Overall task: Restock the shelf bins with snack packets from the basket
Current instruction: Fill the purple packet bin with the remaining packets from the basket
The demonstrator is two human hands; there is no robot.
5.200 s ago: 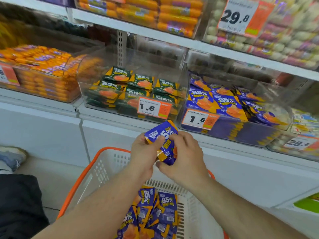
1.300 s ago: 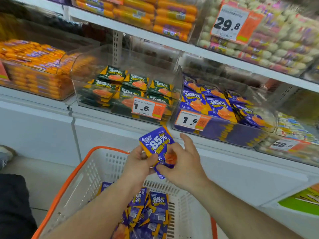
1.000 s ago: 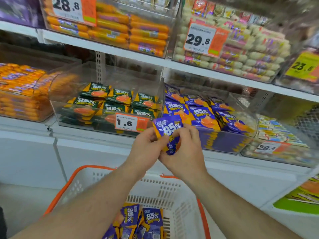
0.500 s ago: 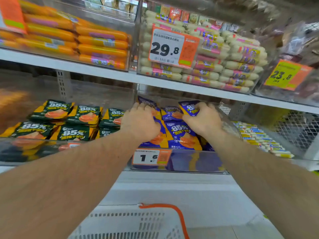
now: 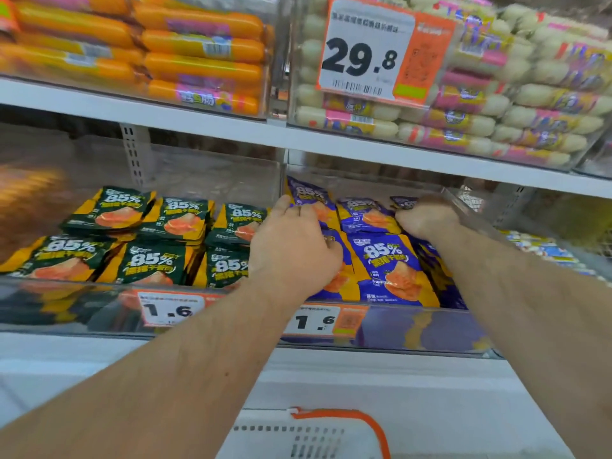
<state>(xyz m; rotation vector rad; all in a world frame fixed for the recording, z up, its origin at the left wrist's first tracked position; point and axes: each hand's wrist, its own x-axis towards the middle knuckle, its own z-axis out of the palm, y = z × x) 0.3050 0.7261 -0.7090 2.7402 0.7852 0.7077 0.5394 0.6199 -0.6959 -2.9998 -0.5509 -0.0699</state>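
Purple "85%" snack packets fill the clear bin on the lower shelf. My left hand lies palm down on the bin's left column of packets, with its fingers bent over them and its thumb pointing to the back. My right hand is at the back right of the bin, with its fingers curled on a purple packet whose top edge shows beside the knuckles. The white basket with an orange rim peeks in at the bottom edge; its contents are out of view.
Green "85%" packets fill the neighbouring clear bin on the left. Price tags reading 1.6 hang on both bin fronts. The shelf above carries orange sausages and pale sausages, leaving a low gap over the bins.
Both hands rose from over the basket into the purple bin with the packet. Since half a second ago, the view has closed in and the right hand sits further back right.
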